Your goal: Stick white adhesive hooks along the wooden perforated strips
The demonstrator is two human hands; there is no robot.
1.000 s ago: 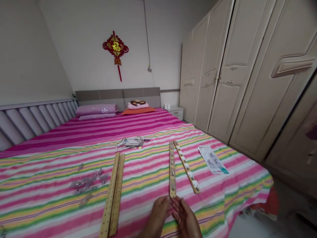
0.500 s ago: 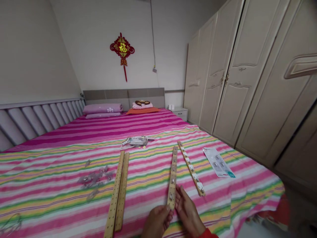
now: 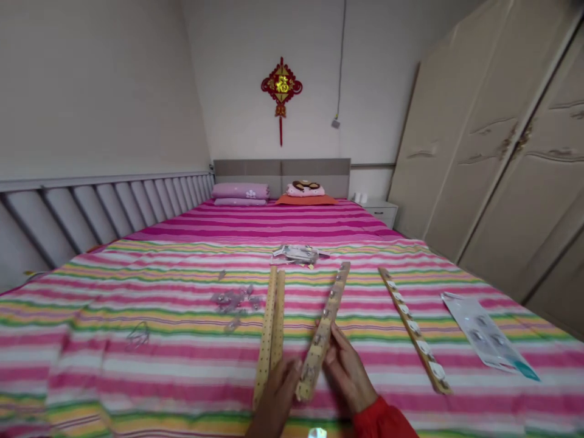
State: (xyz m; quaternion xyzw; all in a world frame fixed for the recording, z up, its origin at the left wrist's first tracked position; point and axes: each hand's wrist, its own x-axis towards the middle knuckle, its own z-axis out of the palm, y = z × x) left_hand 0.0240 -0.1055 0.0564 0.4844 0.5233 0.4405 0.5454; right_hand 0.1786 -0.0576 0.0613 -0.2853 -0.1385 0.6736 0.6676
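Observation:
Both my hands grip a narrow wooden strip (image 3: 323, 331) with metal hooks along it, my left hand (image 3: 276, 395) at its lower end and my right hand (image 3: 347, 371) along its right side. The strip tilts with its top end toward the upper right. Just left of it lie two perforated wooden strips (image 3: 269, 328) side by side, partly behind my left hand. Further right lies a wooden strip with white hooks (image 3: 413, 331). A clear packet of hooks (image 3: 484, 336) is beyond that, and loose metal hooks (image 3: 232, 301) lie on the left.
Everything lies on a large bed with a striped pink bedsheet (image 3: 182, 371). A crumpled packet (image 3: 296, 254) lies farther up the bed. Pillows (image 3: 239, 192) sit by the headboard, a slatted wall panel (image 3: 100, 213) runs along the left, and a cream wardrobe (image 3: 493, 134) stands on the right.
The hooked strip now leans more, its top toward the right, and is held closer to me. The whole room has shifted right in view, and more of my red sleeve shows.

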